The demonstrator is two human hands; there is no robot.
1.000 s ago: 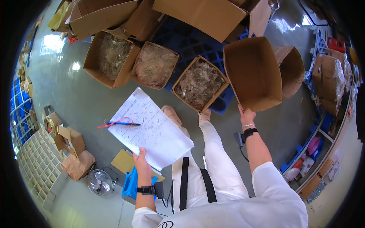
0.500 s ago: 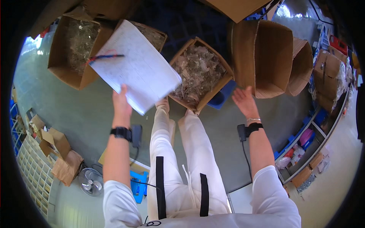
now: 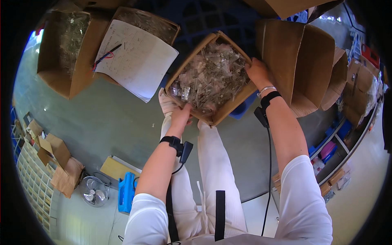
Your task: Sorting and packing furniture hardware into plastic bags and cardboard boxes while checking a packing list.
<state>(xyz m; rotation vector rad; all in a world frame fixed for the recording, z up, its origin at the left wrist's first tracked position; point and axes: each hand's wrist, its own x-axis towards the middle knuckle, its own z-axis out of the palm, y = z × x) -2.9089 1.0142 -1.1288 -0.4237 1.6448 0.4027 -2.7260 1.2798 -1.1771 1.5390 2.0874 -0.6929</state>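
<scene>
An open cardboard box [image 3: 232, 107] full of small clear plastic pieces [image 3: 212, 73] is between my two hands. My left hand [image 3: 181, 117] grips its near left side, fingers curled against the cardboard. At the right side my right hand [image 3: 259, 74] holds the upper edge, with the fingertips over the rim. To the left, a stack of white paper sheets [image 3: 143, 61] with writing rests across another open box [image 3: 165, 30] of clear pieces. On the sheets lies a dark pen [image 3: 109, 55] with a red cord or band near it.
A tall box [image 3: 57, 79] with clear pieces stands at far left. On the right are open boxes [image 3: 312, 61] and a shelf rack [image 3: 341, 141]. A blue bin [image 3: 241, 109] sits under the held box. A fan [image 3: 94, 192] and blue stool [image 3: 127, 192] stand lower left.
My left hand has let go of the paper sheets, which now rest on the left box, and has moved right onto the cardboard box. My right hand has moved up onto that box's edge.
</scene>
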